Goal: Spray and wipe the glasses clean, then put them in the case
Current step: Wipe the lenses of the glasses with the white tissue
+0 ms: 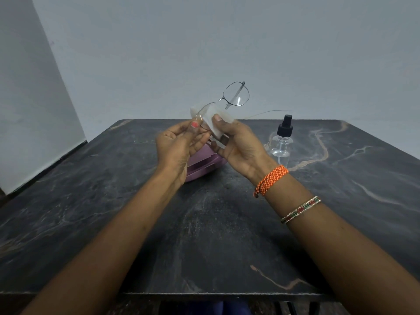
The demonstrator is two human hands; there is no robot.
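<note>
Dark marble with pale veins makes up the table [204, 223], seen from the head camera. Above its far middle, a pair of thin-rimmed glasses [235, 94] is held up in the air, tilted, with one lens raised clear and the other covered by a white cloth [214, 120]. The lower rim of the glasses is pinched by the left hand [179, 144], thumb and fingers closed on the frame. The cloth is pressed around the covered lens by the right hand [241, 148], its thumb on top. A purple case [204, 164] is seen lying on the table beneath the hands, partly hidden by them. A clear spray bottle [283, 142] with a black top stands upright near the far right edge.
</note>
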